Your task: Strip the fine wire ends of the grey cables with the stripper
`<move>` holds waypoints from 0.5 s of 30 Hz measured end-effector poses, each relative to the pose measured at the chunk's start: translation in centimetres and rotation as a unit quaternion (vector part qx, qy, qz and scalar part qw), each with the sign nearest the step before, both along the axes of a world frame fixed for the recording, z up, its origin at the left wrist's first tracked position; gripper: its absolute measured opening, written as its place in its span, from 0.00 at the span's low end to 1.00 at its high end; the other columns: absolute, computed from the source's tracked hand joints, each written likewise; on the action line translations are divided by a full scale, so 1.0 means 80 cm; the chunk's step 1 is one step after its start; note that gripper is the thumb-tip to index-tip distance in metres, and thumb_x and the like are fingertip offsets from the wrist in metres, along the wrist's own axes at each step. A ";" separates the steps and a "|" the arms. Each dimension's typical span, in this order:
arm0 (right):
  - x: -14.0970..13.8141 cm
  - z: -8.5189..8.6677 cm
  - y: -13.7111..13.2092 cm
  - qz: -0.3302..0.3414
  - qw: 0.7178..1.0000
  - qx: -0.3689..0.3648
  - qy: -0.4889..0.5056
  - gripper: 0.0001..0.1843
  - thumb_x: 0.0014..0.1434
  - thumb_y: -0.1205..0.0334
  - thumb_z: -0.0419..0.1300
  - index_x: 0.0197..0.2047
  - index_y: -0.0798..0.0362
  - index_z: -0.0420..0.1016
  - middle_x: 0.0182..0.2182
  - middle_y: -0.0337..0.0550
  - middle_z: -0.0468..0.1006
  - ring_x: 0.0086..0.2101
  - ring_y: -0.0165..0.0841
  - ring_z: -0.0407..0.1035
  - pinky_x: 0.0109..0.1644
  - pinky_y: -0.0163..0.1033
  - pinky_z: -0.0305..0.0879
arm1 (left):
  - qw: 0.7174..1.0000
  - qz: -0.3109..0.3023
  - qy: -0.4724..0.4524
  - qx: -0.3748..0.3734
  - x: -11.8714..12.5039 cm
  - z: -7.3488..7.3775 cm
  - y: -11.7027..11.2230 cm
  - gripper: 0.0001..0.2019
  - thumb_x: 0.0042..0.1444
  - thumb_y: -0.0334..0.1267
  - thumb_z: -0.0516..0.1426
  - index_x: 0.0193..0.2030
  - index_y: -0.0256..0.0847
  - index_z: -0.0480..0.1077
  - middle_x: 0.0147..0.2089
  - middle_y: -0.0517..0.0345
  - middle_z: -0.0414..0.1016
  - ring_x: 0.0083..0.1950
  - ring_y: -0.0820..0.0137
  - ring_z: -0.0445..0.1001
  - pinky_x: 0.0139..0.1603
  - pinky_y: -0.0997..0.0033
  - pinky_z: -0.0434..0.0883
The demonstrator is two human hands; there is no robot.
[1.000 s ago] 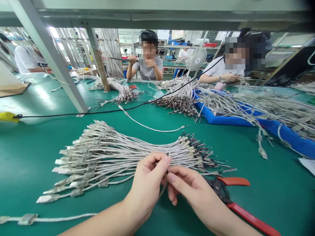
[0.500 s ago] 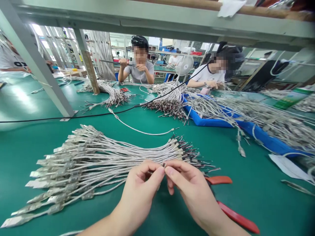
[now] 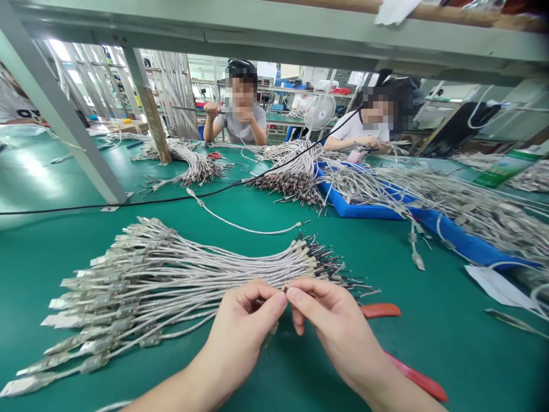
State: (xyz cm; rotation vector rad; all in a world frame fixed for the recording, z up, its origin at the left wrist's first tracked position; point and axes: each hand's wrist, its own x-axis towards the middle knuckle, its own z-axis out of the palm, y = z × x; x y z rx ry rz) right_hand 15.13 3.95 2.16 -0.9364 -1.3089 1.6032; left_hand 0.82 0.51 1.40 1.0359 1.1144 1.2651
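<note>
My left hand (image 3: 244, 332) and my right hand (image 3: 330, 326) meet low in the centre, each in a closed thumb-and-finger pinch. Between the fingertips shows a tiny bit of thin wire ends (image 3: 285, 288); the rest of that piece is hidden by the fingers. Just behind my hands lies a fanned bundle of grey USB cables (image 3: 206, 269), plugs to the left and stripped dark wire ends to the right. A hand tool with red handles (image 3: 381, 311) rests partly under my right hand, its jaws out of sight.
A single cable (image 3: 244, 228) lies beyond the bundle. Farther back are cable heaps (image 3: 291, 171), red-handled scissors (image 3: 215, 155) and a blue tray (image 3: 364, 212) full of cables. A black cord (image 3: 171, 199) crosses the table. A metal post (image 3: 81, 126) stands left. Two co-workers sit opposite.
My fingertips stay pinched together at nearly the same spot, with only slight finger movement. The whole view has shifted a little, so the table's things appear slightly farther left.
</note>
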 end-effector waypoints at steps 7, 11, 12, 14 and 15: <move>0.000 0.001 0.001 0.002 1.000 -0.006 -0.021 0.14 0.56 0.52 0.68 0.29 0.55 0.76 0.17 0.35 0.66 0.21 0.29 0.58 0.27 0.34 0.57 | 1.000 -0.017 0.022 -0.002 -0.001 0.002 0.001 0.13 0.57 0.41 0.59 0.24 0.37 0.73 0.27 0.55 0.71 0.32 0.69 0.66 0.37 0.71 0.63; -0.001 0.000 0.000 -0.017 1.000 -0.015 -0.020 0.15 0.56 0.52 0.67 0.29 0.55 0.73 0.16 0.33 0.65 0.21 0.28 0.56 0.26 0.33 0.55 | 0.999 -0.016 0.024 -0.023 0.001 -0.002 0.002 0.14 0.56 0.42 0.59 0.23 0.37 0.71 0.23 0.59 0.67 0.28 0.72 0.63 0.31 0.73 0.61; -0.001 0.000 0.000 -0.023 0.999 -0.020 -0.020 0.15 0.56 0.52 0.67 0.29 0.55 0.73 0.16 0.33 0.64 0.21 0.28 0.56 0.26 0.33 0.54 | 0.999 -0.016 0.024 -0.021 0.002 -0.003 0.002 0.14 0.56 0.42 0.59 0.23 0.37 0.71 0.22 0.60 0.67 0.28 0.73 0.62 0.31 0.74 0.61; -0.001 0.000 0.001 -0.034 0.999 -0.030 -0.019 0.15 0.56 0.51 0.67 0.30 0.55 0.73 0.16 0.32 0.64 0.20 0.28 0.55 0.26 0.33 0.53 | 0.999 -0.022 0.019 -0.022 0.003 -0.004 0.001 0.14 0.56 0.43 0.59 0.23 0.37 0.71 0.23 0.60 0.68 0.27 0.73 0.64 0.30 0.76 0.62; -0.001 0.001 0.001 -0.037 0.999 -0.033 -0.018 0.15 0.56 0.51 0.67 0.30 0.55 0.73 0.16 0.32 0.64 0.20 0.28 0.55 0.26 0.33 0.53 | 0.999 -0.029 0.013 -0.031 0.004 -0.004 0.001 0.14 0.57 0.44 0.59 0.24 0.37 0.71 0.24 0.59 0.69 0.27 0.73 0.65 0.29 0.76 0.63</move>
